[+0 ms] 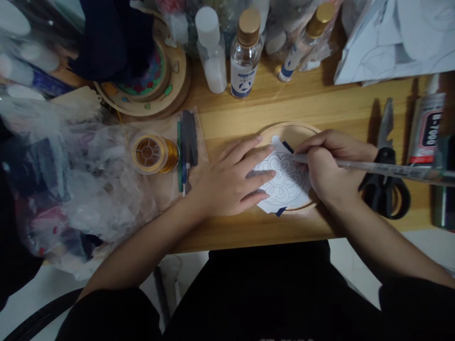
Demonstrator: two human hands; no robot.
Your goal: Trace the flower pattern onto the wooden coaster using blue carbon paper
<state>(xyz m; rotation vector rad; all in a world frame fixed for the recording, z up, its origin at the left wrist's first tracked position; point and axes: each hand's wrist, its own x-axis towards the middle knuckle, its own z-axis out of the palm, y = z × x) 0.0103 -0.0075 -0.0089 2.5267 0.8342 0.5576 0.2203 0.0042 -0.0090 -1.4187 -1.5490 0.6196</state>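
A white paper (284, 182) with a printed flower pattern lies over a round wooden piece (293, 128), with dark blue bits showing at two of the paper's edges. Spread fingers of my left hand (236, 177) rest flat on the paper's left part. My right hand (329, 166) is closed around a long, pale pen (373, 166), whose tip touches or hovers just above the paper's upper right part. The pen's far end reaches past the right edge of the view.
Black-handled scissors (385, 182) and a glue tube (426, 128) lie on the right. Bottles (244, 61) stand behind. A gold thread spool (154, 154), pens (186, 147) and crumpled plastic bags (103, 189) are on the left of the wooden table (223, 237).
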